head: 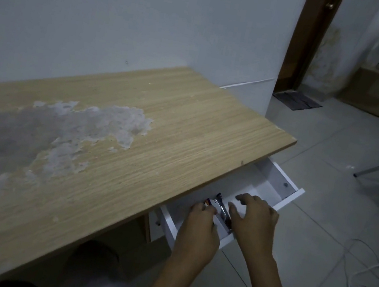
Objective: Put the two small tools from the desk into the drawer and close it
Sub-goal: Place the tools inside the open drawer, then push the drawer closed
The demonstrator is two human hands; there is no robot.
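dim light falls on the wooden counter (159, 138), whose top shows only a worn grey patch (61, 128), while the white drawer (291, 196) below its front edge stands pulled well out. both hands are down inside it: the left hand (199, 229) curls over a small dark item with a red tip (207, 202), though whether it is pinching it i cannot tell, and the right hand (254, 220) hovers with fingers spread beside the metal tool (222, 209) lying between them. both tools seem to be in the drawer already. the risk now looks like pushing it shut with fingers inside, or a tool riding up on the front wall and jamming against the counter's underside
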